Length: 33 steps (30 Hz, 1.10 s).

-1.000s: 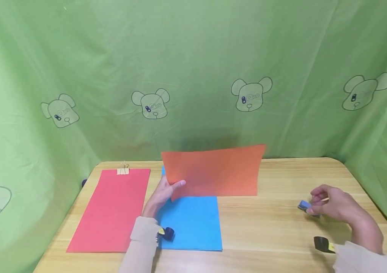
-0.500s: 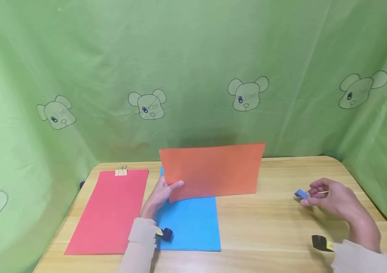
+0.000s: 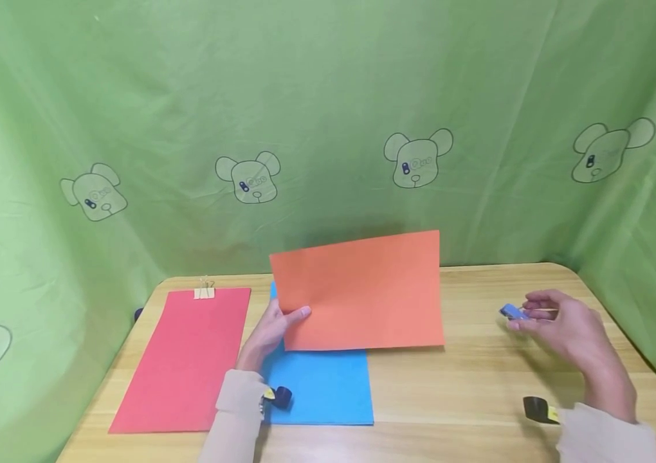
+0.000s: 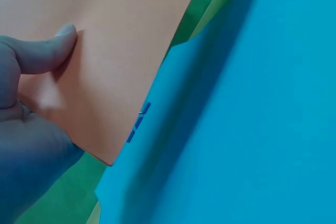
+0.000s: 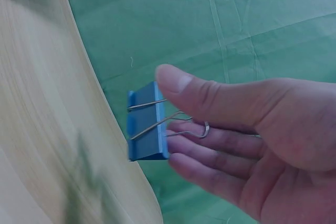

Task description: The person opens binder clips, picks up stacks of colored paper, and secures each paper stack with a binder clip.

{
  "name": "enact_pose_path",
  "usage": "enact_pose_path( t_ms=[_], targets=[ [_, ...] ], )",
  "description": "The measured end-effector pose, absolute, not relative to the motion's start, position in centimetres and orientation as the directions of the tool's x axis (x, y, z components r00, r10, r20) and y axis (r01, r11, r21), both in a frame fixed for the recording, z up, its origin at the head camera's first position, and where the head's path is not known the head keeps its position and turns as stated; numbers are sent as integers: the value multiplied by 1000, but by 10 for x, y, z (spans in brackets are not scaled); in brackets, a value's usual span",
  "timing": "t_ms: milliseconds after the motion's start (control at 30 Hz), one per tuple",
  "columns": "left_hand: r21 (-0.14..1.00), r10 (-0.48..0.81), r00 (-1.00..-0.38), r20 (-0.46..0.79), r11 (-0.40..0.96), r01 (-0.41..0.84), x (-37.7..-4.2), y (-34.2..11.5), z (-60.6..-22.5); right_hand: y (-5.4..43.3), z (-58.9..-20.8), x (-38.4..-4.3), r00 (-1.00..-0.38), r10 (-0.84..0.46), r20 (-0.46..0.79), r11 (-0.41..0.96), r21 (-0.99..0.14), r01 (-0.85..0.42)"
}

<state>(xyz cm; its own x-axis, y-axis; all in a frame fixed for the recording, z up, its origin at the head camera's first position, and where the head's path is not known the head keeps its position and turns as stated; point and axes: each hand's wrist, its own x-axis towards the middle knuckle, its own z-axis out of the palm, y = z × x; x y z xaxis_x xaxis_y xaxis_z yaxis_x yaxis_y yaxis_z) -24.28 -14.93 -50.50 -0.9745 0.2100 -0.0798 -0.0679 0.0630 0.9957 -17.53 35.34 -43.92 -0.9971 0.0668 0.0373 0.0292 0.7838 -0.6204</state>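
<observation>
My left hand [image 3: 274, 326] pinches the lower left corner of an orange sheet [image 3: 363, 292] and holds it tilted up above a blue sheet [image 3: 325, 389] lying on the wooden table [image 3: 467, 392]. The left wrist view shows my thumb [image 4: 44, 53] pressed on the orange sheet [image 4: 115, 45], over the blue sheet [image 4: 247, 119]. My right hand [image 3: 554, 321] is raised over the table's right side, holding a blue binder clip [image 3: 513, 312] by its wire handles. In the right wrist view the blue binder clip [image 5: 148, 121] sits between thumb [image 5: 199, 93] and fingers.
A red sheet [image 3: 186, 357] lies flat at the left with a small gold binder clip [image 3: 204, 290] on its far edge. Green cloth with bear prints [image 3: 328, 128] walls the table on three sides. Bare wood lies between the blue sheet and my right hand.
The right hand has lifted the blue clip off the table and carried it up and away. The left hand has tipped the orange sheet so more of its face shows.
</observation>
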Motion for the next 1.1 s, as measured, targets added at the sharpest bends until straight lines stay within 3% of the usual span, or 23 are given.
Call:
enact_pose_path(
  t_ms=[133,400,633,967,1100],
  targets=[
    [997,226,-971,-78,23,-75,-244,-149,-504,353,-439,-176,-989,113,93,769,-639,28],
    [992,224,-968,-118,68,-105,-242,-149,-500,350,-436,-177,-972,207,111,695,-716,66],
    [993,254,-961,-113,68,-98,-243,-150,-501,346,-434,-176,-953,278,121,456,-890,21],
    [990,264,-957,-123,97,-101,-242,-152,-502,343,-431,-175,-937,325,130,294,-955,-31],
    [990,266,-957,-115,110,-89,-242,-153,-502,339,-428,-176,-935,335,119,55,-993,-107]
  ],
)
